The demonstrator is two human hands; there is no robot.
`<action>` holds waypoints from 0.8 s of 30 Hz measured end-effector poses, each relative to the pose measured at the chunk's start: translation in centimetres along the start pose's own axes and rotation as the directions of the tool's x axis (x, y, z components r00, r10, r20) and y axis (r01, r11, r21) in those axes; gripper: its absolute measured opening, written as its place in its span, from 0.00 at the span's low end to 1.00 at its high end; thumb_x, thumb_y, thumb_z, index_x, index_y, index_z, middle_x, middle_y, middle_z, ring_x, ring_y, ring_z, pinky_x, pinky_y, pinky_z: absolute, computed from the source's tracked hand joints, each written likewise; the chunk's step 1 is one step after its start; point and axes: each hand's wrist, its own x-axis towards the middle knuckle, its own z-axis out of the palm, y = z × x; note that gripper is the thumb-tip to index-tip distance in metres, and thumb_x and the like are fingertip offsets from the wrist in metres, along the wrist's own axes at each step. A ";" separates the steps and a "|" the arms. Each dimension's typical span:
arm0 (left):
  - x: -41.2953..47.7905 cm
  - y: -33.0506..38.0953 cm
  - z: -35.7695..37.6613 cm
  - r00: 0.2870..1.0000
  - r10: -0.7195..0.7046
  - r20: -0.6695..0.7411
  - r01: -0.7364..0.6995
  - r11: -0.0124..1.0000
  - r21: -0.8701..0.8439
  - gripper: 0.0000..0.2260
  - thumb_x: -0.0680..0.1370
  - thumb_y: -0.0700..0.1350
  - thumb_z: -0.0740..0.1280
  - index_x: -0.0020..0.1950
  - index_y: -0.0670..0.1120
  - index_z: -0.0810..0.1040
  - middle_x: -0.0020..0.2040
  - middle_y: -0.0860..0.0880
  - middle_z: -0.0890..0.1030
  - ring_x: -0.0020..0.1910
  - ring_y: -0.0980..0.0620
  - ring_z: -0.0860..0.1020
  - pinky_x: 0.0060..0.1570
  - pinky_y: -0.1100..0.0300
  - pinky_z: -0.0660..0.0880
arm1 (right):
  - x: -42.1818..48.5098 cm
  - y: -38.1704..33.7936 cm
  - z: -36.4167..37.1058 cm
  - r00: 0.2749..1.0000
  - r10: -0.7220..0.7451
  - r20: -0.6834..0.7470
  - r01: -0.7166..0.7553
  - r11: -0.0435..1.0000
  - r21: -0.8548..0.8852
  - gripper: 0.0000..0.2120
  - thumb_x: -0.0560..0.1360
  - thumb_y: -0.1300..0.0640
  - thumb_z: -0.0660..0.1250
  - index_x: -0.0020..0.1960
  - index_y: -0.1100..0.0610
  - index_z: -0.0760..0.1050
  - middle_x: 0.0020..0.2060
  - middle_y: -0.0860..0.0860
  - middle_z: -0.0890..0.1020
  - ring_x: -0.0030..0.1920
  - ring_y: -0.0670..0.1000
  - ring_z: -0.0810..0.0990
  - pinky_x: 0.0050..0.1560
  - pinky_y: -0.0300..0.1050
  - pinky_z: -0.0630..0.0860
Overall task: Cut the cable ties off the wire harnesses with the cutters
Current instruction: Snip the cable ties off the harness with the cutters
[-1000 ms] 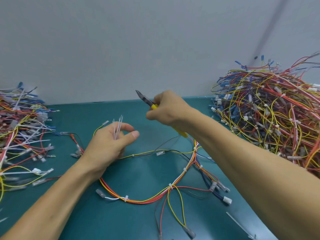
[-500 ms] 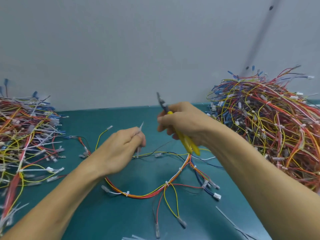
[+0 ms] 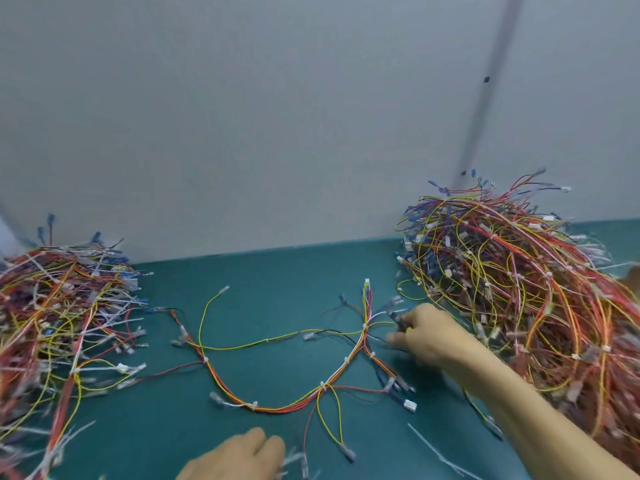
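Teal bench [image 3: 277,282]: right hand [image 3: 427,337] clenches near-hidden cutters [image 3: 403,325]; blurred, cropped left hand [image 3: 239,457] has unreadable fingers.

The right arm [image 3: 519,410] comes in from the lower right corner, its bare forearm stretched forward and to the left with the wrist roughly straight. At its end the right grip [image 3: 429,336] lies back-up. Its fingers are curled under round the cutters [image 3: 401,323], of which only the dark tip and a bit of yellow handle show past the knuckles. The left grip [image 3: 239,455] sits low at the bottom edge, back up and knuckles forward. It is blurred, so whether its fingers hold anything cannot be told.
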 end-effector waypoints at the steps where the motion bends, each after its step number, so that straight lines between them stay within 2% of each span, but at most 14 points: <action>1: -0.6 -0.5 0.4 1.000 0.016 -0.020 -0.016 1.000 0.001 0.15 0.69 0.54 0.66 0.40 0.52 0.59 0.31 0.56 0.59 0.31 0.62 0.74 0.30 0.68 0.74 | -0.2 -0.4 0.5 1.000 -0.006 -0.002 0.006 1.000 0.017 0.14 0.71 0.47 0.71 0.40 0.59 0.78 0.33 0.51 0.79 0.39 0.53 0.79 0.36 0.41 0.70; 2: -1.2 -0.7 0.8 0.995 0.062 -0.079 -0.061 0.998 0.011 0.15 0.64 0.57 0.64 0.35 0.53 0.59 0.28 0.57 0.59 0.22 0.60 0.68 0.21 0.71 0.66 | -0.3 -0.9 0.9 1.000 -0.014 -0.006 0.014 1.000 0.027 0.13 0.71 0.47 0.71 0.39 0.57 0.77 0.32 0.50 0.78 0.38 0.53 0.78 0.34 0.40 0.69; 3: -1.5 -0.6 0.9 0.986 0.087 -0.141 -0.081 0.996 0.048 0.10 0.63 0.57 0.61 0.32 0.54 0.62 0.25 0.56 0.62 0.19 0.59 0.66 0.19 0.72 0.59 | -0.4 -1.3 1.4 1.000 -0.018 -0.008 0.018 0.999 0.027 0.12 0.70 0.47 0.70 0.37 0.56 0.76 0.32 0.50 0.77 0.38 0.52 0.77 0.32 0.40 0.67; 4: -1.8 -0.3 1.0 0.978 0.093 -0.188 -0.080 0.994 0.071 0.07 0.63 0.57 0.57 0.28 0.55 0.66 0.24 0.54 0.65 0.18 0.57 0.67 0.22 0.72 0.55 | -0.4 -1.8 1.8 1.000 -0.020 -0.009 0.020 1.000 0.020 0.12 0.70 0.47 0.69 0.36 0.55 0.75 0.32 0.50 0.76 0.39 0.53 0.76 0.32 0.41 0.67; 6: -2.1 0.2 1.5 0.966 0.110 -0.232 -0.087 0.990 0.108 0.11 0.64 0.55 0.56 0.24 0.53 0.70 0.24 0.52 0.68 0.20 0.55 0.68 0.27 0.69 0.55 | -0.2 -2.7 2.7 1.000 -0.019 -0.021 0.019 1.000 -0.011 0.12 0.71 0.47 0.67 0.37 0.55 0.73 0.37 0.52 0.76 0.44 0.57 0.77 0.36 0.43 0.67; 9: -2.2 0.4 2.2 0.918 0.057 -0.392 -0.019 0.995 0.101 0.15 0.70 0.48 0.56 0.23 0.52 0.70 0.24 0.52 0.67 0.21 0.54 0.68 0.30 0.64 0.56 | 0.4 -3.9 4.0 0.996 -0.003 -0.093 -0.006 0.995 -0.096 0.11 0.75 0.47 0.64 0.45 0.55 0.71 0.49 0.57 0.78 0.54 0.60 0.77 0.43 0.46 0.68; 12: -2.2 1.5 3.4 0.846 -0.061 -0.529 0.057 0.998 -0.023 0.09 0.63 0.43 0.54 0.23 0.48 0.66 0.23 0.51 0.64 0.25 0.56 0.64 0.32 0.60 0.56 | 0.9 -4.7 4.7 0.987 0.015 -0.162 -0.043 0.984 -0.172 0.15 0.77 0.45 0.63 0.54 0.56 0.73 0.57 0.57 0.78 0.58 0.60 0.77 0.45 0.48 0.65; 14: -2.2 2.0 4.6 0.813 -0.167 -0.557 0.113 0.985 -0.129 0.10 0.63 0.43 0.51 0.21 0.46 0.63 0.21 0.50 0.62 0.28 0.55 0.57 0.33 0.58 0.58 | 1.2 -5.3 5.0 0.984 0.019 -0.176 -0.052 0.981 -0.188 0.15 0.75 0.43 0.64 0.52 0.54 0.73 0.56 0.55 0.79 0.58 0.59 0.77 0.44 0.47 0.65; 15: -2.3 1.8 4.6 0.817 -0.200 -0.542 0.127 0.977 -0.169 0.10 0.63 0.43 0.52 0.20 0.46 0.63 0.21 0.50 0.62 0.29 0.54 0.56 0.33 0.59 0.59 | 1.3 -5.5 5.1 0.984 0.018 -0.178 -0.053 0.980 -0.193 0.13 0.74 0.43 0.65 0.48 0.52 0.73 0.55 0.55 0.79 0.57 0.59 0.78 0.43 0.47 0.65; 17: -2.1 0.8 3.9 0.859 -0.171 -0.483 0.097 0.980 -0.175 0.09 0.63 0.45 0.55 0.21 0.47 0.66 0.22 0.51 0.64 0.29 0.57 0.59 0.33 0.63 0.62 | 1.5 -5.9 5.1 0.984 0.033 -0.174 -0.067 0.979 -0.193 0.13 0.71 0.44 0.66 0.41 0.51 0.66 0.53 0.53 0.80 0.55 0.58 0.78 0.42 0.46 0.65; 19: -1.4 -0.9 2.3 0.917 -0.190 -0.349 0.143 0.977 -0.155 0.12 0.68 0.54 0.59 0.26 0.52 0.71 0.28 0.55 0.70 0.30 0.58 0.70 0.30 0.62 0.69 | 1.7 -6.0 5.0 0.984 0.061 -0.166 -0.090 0.980 -0.176 0.15 0.69 0.46 0.67 0.37 0.52 0.63 0.51 0.53 0.79 0.54 0.58 0.78 0.41 0.45 0.65; 20: -0.7 -1.8 1.2 0.918 -0.287 -0.274 0.243 0.953 -0.182 0.14 0.73 0.59 0.58 0.32 0.55 0.73 0.34 0.57 0.72 0.36 0.58 0.75 0.34 0.60 0.72 | 1.8 -6.0 4.9 0.985 0.074 -0.158 -0.100 0.982 -0.159 0.13 0.69 0.47 0.67 0.38 0.52 0.65 0.50 0.52 0.79 0.53 0.58 0.78 0.41 0.45 0.66; 22: 1.1 -3.9 -0.3 0.831 -0.519 -0.201 0.460 0.843 -0.280 0.16 0.78 0.64 0.51 0.45 0.56 0.72 0.47 0.56 0.72 0.52 0.56 0.76 0.47 0.57 0.72 | 1.8 -5.9 4.7 0.986 0.101 -0.131 -0.117 0.985 -0.124 0.09 0.68 0.49 0.66 0.42 0.53 0.70 0.48 0.53 0.78 0.52 0.58 0.78 0.42 0.45 0.67; 24: 2.8 -5.4 0.0 0.764 -0.638 -0.095 0.596 0.755 -0.274 0.21 0.77 0.67 0.51 0.52 0.54 0.73 0.53 0.53 0.73 0.58 0.51 0.74 0.51 0.55 0.72 | 1.8 -5.9 4.4 0.990 0.102 -0.097 -0.107 0.993 -0.050 0.07 0.69 0.52 0.65 0.44 0.54 0.73 0.44 0.53 0.77 0.50 0.58 0.78 0.42 0.45 0.68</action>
